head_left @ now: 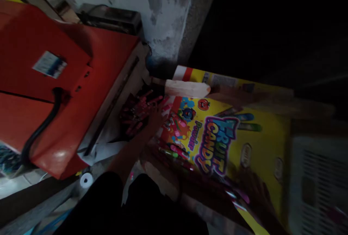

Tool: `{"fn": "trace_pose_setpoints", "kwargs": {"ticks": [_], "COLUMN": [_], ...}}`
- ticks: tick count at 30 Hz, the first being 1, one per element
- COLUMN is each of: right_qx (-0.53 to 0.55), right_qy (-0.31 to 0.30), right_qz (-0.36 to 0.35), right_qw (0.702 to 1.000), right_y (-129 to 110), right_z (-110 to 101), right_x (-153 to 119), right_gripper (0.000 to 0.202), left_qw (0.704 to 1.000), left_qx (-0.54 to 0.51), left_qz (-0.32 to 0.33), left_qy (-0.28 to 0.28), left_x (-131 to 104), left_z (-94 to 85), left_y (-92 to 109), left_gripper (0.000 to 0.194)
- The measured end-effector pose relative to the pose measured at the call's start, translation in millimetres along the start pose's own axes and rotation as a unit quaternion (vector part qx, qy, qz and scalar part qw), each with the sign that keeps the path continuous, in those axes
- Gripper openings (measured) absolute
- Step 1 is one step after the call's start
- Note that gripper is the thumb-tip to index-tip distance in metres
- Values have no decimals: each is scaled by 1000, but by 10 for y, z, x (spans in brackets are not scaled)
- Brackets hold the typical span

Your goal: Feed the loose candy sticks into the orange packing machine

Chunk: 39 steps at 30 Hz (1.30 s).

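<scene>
A yellow printed cardboard sheet (269, 137) with "Fruit Candy Powder" lettering lies in front of me. My left hand (156, 119) reaches to the sheet's left edge, beside a heap of thin pink candy tubes (134, 113). Its fingers look stretched out over the tubes, though dim and blurred. On the lower right of the sheet rests my right hand (254, 184), fingers spread. Near it lies a purple-pink tube (241, 194). More shiny candy tubes (174, 152) are scattered along the sheet's near edge.
A red machine (108, 53) with a black handle fills the left. Across the back of the sheet lies a wooden bar (187, 88) with a pale end. A pale slotted crate (315, 177) stands at right. A white roll (86, 180) sits low at left.
</scene>
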State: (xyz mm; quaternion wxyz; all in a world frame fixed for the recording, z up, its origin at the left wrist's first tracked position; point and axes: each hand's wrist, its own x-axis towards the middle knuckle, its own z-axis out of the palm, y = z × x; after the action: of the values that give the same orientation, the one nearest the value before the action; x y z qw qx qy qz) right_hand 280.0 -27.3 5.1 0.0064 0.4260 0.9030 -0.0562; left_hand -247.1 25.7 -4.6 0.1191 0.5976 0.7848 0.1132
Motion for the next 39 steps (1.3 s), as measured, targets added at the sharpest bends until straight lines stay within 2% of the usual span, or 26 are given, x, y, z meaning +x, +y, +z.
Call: {"fn": "trace_pose_setpoints", "kwargs": {"ticks": [2, 3, 4, 5, 7, 8, 9, 10, 12, 14, 17, 20, 22, 25, 27, 29, 31, 32, 34, 36, 38, 39], "right_qx": [-10, -10, -9, -6, 15, 35, 57, 77, 98, 99, 97, 109, 119, 135, 144, 154, 156, 151, 120, 83, 60, 57], "right_qy": [-17, -18, -19, -23, -38, -39, -31, -23, -24, -45, -55, -31, -12, 14, 33, 38, 10, -14, -32, -30, -25, -24], "right_qz": [5, 14, 21, 21, -5, -36, -82, -126, -198, -234, -237, -181, -132, -55, -4, -13, -103, -168, -260, -288, -280, -271], "right_qw": [1000, 1000, 1000, 1000, 999, 998, 995, 989, 975, 966, 965, 977, 984, 989, 989, 987, 982, 974, 958, 954, 958, 961], "right_y": [55, 23, -34, -110, -291, -394, -502, -616, -846, -1057, -1300, -1484, -1593, -1696, -1679, -1582, -1441, -1371, -1266, -1230, -1286, -1353], "right_z": [-61, -75, -71, -48, 38, 91, 145, 193, 265, 298, 304, 313, 323, 292, 218, 131, 92, 108, 214, 371, 500, 537], "right_x": [-243, -256, -208, -113, 156, 303, 444, 571, 777, 927, 1135, 1449, 1719, 2065, 2127, 1985, 1659, 1461, 1092, 877, 888, 973], "right_gripper": [78, 78, 79, 81, 86, 91, 96, 100, 95, 85, 89, 97, 100, 100, 95, 93, 95, 95, 80, 68, 67, 66], "left_qw": [1000, 999, 992, 973, 902, 866, 841, 829, 821, 819, 837, 887, 922, 952, 946, 928, 920, 927, 956, 984, 994, 994], "left_qx": [-10, -14, -21, -28, -38, -36, -27, -13, 15, 36, 68, 114, 137, 136, 113, 87, 71, 66, 65, 72, 78, 79], "left_qz": [-9, 29, 108, 205, 388, 449, 484, 500, 511, 514, 492, 409, 334, 257, 277, 327, 346, 333, 259, 140, 49, 29], "left_qy": [-14, -30, -59, -98, -184, -218, -239, -250, -255, -251, -230, -181, -138, -99, -121, -159, -171, -163, -125, -81, -61, -63], "left_x": [-112, -214, -334, -462, -688, -768, -817, -835, -782, -639, -345, -84, -1, -83, -260, -462, -600, -624, -576, -437, -291, -238], "left_z": [45, 58, 65, 66, 60, 58, 59, 61, 61, 40, -54, -199, -296, -396, -412, -380, -305, -258, -157, -70, -16, -6], "left_y": [166, 242, 309, 364, 433, 448, 451, 444, 401, 327, 181, 40, -34, -102, -107, -70, 6, 54, 148, 209, 210, 189], "left_gripper": [74, 78, 83, 88, 93, 91, 88, 82, 72, 69, 70, 68, 64, 58, 60, 71, 83, 85, 86, 85, 83, 81]}}
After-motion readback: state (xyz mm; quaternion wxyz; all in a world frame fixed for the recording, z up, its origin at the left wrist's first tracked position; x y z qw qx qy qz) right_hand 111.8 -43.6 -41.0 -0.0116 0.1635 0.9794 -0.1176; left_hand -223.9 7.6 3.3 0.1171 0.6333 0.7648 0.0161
